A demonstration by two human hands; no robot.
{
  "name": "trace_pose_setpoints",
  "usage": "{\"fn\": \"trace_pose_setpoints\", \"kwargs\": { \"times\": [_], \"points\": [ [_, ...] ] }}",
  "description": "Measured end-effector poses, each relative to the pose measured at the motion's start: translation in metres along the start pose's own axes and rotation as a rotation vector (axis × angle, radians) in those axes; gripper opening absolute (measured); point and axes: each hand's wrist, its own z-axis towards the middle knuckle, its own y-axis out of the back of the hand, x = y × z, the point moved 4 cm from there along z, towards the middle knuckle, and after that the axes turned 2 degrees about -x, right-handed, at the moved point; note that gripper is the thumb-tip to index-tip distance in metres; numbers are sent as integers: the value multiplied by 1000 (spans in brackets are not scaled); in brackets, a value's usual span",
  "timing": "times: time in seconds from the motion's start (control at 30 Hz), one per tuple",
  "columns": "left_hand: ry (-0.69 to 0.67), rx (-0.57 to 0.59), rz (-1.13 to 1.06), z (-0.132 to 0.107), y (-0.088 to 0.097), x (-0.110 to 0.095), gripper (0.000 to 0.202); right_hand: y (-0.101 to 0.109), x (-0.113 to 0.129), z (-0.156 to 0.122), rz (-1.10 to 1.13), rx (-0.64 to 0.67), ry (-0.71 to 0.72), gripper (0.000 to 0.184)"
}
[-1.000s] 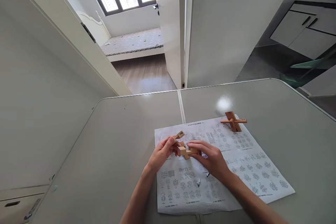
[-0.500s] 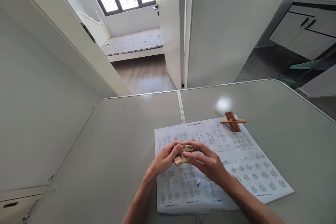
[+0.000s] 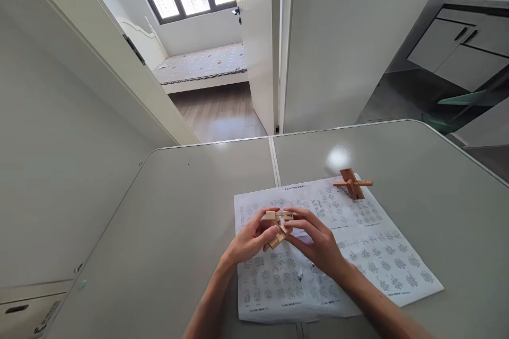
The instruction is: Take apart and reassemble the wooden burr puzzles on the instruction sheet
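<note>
Between both hands are light wooden puzzle pieces point(image 3: 281, 238), notched blocks set at angles to one another, one marked with a "3". My left hand point(image 3: 254, 235) grips them from the left, its thumb lying along the near side. From the right, my right hand point(image 3: 316, 235) pinches the numbered end with thumb and fingers. The fingers partly cover the pieces, so I cannot tell how they interlock. Beneath the hands lies a printed instruction sheet point(image 3: 382, 270) covered in small diagrams. Near its far right corner stands a darker wooden puzzle point(image 3: 352, 184) of crossed flat pieces.
The sheet rests on a grey-green table point(image 3: 191, 222) with a seam down the middle. Past the table's far edge, an open door point(image 3: 256, 37) shows a room with a bed point(image 3: 207, 63). Cabinets point(image 3: 461, 42) stand at the far right.
The wooden pieces have been turned and spread at an angle in my hands, and another block end now shows at the upper left. The crossed puzzle stays put.
</note>
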Motion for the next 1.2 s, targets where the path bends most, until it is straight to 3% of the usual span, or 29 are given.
{"fn": "trace_pose_setpoints", "kwargs": {
  "times": [0.1,0.17,0.23,0.37,0.57,0.7,0.87,1.2],
  "points": [
    [-25,-31,-76,3,1,2,65,4,-4,3,5,-59,-94,28],
    [-53,-75,-113,4,3,3,66,7,-10,5,28,-120,-186,20],
    [-72,-102,-113,5,6,4,59,10,-17,5,82,-187,-295,11],
    [-80,-106,-39,6,9,4,42,12,-33,2,294,-288,-492,19],
    [-169,-106,-8,4,8,-5,38,8,-39,0,537,-201,-662,38],
    [-59,-45,-223,6,4,1,38,2,-36,-2,622,-85,-694,32],
    [-43,-123,-335,8,10,10,35,-1,-34,-3,614,-42,-682,31],
    [-80,8,-266,8,2,9,50,5,-31,6,619,8,-669,39]
  ]
}}
